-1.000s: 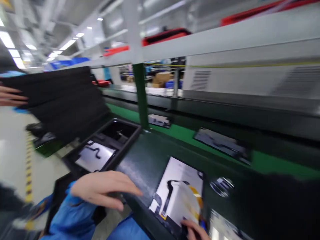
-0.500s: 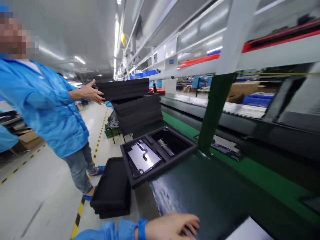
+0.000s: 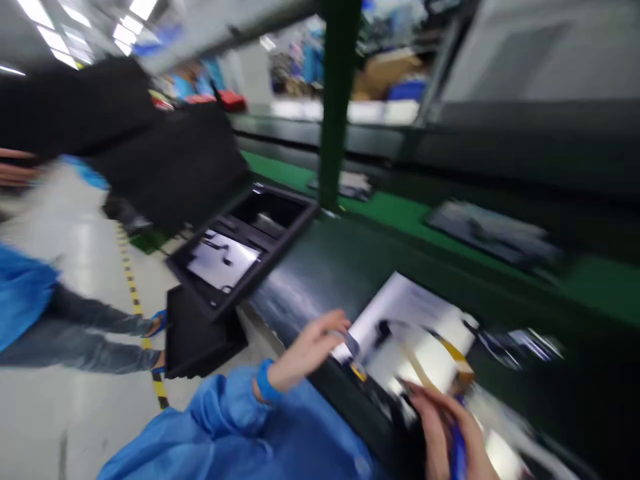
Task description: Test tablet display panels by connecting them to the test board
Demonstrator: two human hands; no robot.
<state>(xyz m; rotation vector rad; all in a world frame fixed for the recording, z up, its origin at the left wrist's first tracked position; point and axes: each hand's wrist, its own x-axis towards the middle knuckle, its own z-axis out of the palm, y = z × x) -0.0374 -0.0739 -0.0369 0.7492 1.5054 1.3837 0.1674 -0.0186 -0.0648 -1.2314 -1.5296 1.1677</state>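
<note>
One left hand point(image 3: 307, 353) and one right hand point(image 3: 443, 427) show at lower centre. One green post point(image 3: 339, 100) stands top centre; one black foam tray point(image 3: 245, 250) sits left of centre.

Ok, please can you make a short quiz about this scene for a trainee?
1. True or false: the left hand touches the black foam tray.
2. What lies in the tray's compartment: A) a flat white panel, B) a red case, C) a cardboard box?
3. What colour is the cuff on the left wrist?

Key: 1 false, the hand is at the edge of the white sheet on the bench; 2 A; 3 blue.
</note>
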